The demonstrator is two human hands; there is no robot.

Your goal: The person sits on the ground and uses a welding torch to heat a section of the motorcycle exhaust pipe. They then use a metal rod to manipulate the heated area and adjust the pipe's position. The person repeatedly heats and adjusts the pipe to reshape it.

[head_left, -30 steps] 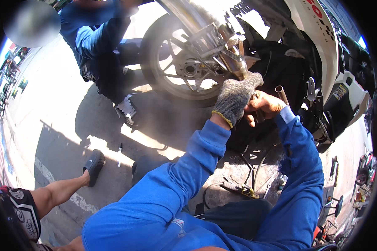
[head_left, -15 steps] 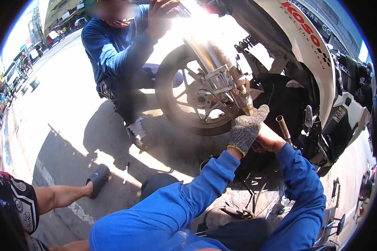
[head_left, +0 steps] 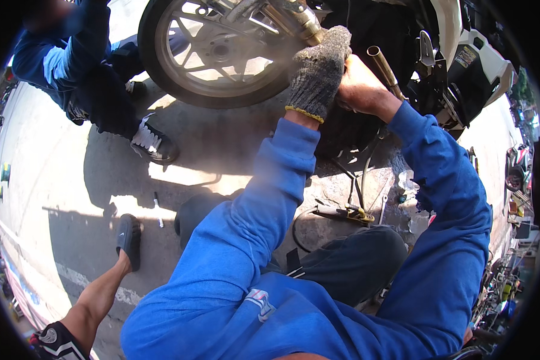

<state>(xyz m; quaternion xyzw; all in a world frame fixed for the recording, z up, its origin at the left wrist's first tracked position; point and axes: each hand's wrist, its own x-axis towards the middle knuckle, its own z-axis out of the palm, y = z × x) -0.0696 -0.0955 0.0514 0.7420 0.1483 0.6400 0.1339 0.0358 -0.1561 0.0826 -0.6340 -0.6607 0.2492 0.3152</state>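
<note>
My left hand (head_left: pixel 319 75), in a grey knitted glove with a yellow cuff edge, is closed beside the tapered end of a metal exhaust pipe (head_left: pixel 308 31). Whatever its fingers wrap round is hidden behind the glove. Bare and closed, my right hand (head_left: pixel 366 90) presses in next to the glove; what it holds, if anything, does not show. Just right of that hand, an open-ended metal tube (head_left: pixel 384 67) slants up from the motorcycle's dark underside. The motorcycle's spoked wheel (head_left: pixel 221 103) stands to the upper left of my hands.
A co-worker in a blue sleeve (head_left: pixel 72 60) crouches at the upper left. Another person's sandalled foot (head_left: pixel 128 243) is at the lower left, near a marker-like stick (head_left: pixel 158 210) on the ground. A foot pump (head_left: pixel 342 213) and a wrench (head_left: pixel 383 209) lie before my knee.
The view has tilted downward, so the wheel and motorcycle sit higher in the picture and the muffler's upper part is out of sight. Both hands remain close together by the pipe's tapered end.
</note>
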